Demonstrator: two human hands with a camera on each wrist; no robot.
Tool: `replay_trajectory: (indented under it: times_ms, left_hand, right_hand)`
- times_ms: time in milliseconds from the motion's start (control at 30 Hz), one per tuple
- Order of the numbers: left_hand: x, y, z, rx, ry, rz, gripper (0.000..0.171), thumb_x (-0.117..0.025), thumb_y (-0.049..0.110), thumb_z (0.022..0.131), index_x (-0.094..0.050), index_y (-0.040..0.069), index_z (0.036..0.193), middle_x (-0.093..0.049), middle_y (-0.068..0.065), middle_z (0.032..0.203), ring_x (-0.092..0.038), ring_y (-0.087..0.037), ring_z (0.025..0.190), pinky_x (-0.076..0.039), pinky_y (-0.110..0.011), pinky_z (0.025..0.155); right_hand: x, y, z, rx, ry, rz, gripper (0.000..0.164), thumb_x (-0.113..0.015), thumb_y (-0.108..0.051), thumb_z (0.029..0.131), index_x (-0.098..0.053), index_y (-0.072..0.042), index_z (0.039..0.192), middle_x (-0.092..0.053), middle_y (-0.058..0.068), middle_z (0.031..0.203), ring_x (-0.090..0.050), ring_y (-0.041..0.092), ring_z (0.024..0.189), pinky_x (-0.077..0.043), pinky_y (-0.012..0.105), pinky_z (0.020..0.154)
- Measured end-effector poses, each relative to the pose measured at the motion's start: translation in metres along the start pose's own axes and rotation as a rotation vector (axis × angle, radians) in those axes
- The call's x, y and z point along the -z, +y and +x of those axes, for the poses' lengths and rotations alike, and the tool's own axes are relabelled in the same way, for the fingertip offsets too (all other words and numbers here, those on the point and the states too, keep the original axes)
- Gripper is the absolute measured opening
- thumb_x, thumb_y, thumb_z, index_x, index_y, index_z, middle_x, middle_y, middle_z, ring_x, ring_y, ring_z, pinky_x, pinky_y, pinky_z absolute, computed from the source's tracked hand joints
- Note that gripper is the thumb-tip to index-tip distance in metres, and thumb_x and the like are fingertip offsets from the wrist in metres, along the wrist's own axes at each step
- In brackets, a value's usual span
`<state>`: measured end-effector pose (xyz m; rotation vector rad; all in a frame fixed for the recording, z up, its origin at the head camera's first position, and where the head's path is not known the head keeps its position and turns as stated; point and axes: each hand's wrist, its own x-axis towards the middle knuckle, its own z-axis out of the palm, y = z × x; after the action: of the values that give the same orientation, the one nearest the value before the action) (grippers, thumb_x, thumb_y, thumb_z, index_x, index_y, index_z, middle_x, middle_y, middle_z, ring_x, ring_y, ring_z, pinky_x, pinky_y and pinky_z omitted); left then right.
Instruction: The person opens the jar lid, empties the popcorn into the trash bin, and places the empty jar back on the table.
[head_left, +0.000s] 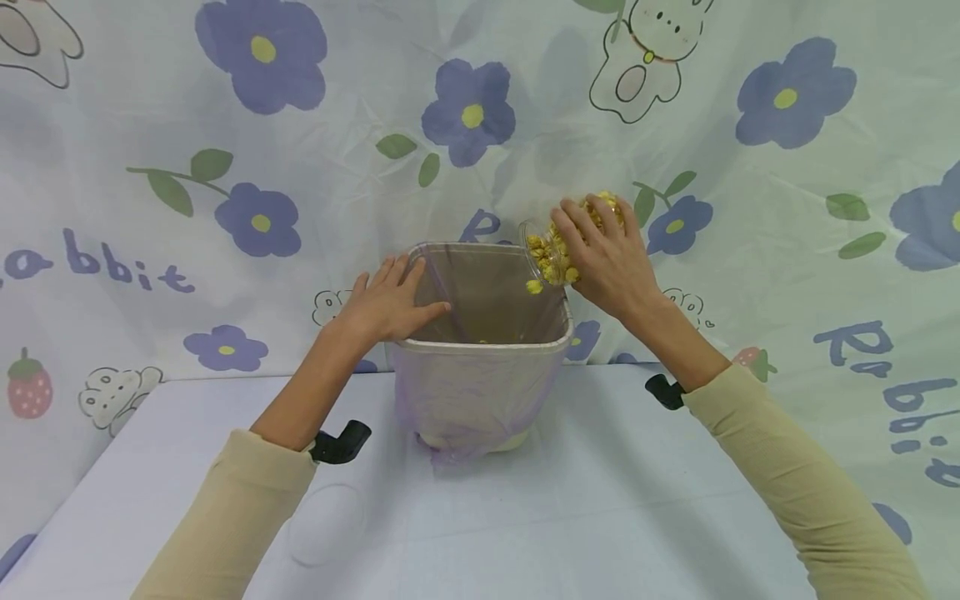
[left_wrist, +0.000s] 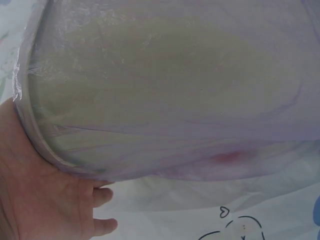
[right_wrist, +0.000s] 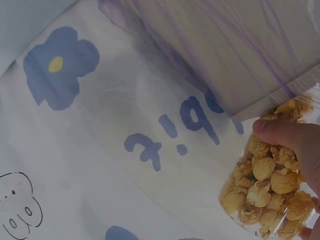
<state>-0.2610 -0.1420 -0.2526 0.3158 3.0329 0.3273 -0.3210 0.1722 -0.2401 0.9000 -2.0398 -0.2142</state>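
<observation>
A trash bin [head_left: 480,392] lined with a thin purple plastic bag stands on the table against the backdrop. My right hand [head_left: 611,262] grips a clear plastic jar of yellow popcorn [right_wrist: 270,180], tilted with its mouth over the bin's right rim. One popcorn piece [head_left: 534,287] is just below the jar's mouth, above the bin's inside. A few yellow bits show at the bottom of the bin. My left hand [head_left: 386,304] rests on the bin's left rim with fingers spread. In the left wrist view its palm [left_wrist: 45,200] lies against the lined edge.
A round clear lid-like disc [head_left: 326,525] lies on the white table [head_left: 480,533], near its front left. Behind the bin hangs a backdrop cloth [head_left: 360,83] printed with blue flowers and rabbits. Black wrist mounts [head_left: 341,442] are on both forearms.
</observation>
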Motion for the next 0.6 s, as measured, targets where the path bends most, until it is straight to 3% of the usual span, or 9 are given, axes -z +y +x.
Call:
replay_trajectory:
  times_ms: [600]
  left_hand:
    - [-0.0002,0.0008,-0.0013,0.009,-0.005,-0.007,0.087,-0.041,0.055,0.103,-0.002,0.002,0.159,0.004,-0.023,0.164,0.008,-0.038,0.150,0.002,-0.062,0.116]
  right_hand:
    - [0.0008,-0.0017,0.0019,0.004,0.000,-0.014,0.084,-0.088,-0.014,0.070,-0.043,-0.005,0.140,-0.048,0.017,0.140,-0.040,0.042,0.129,-0.024,0.060,0.111]
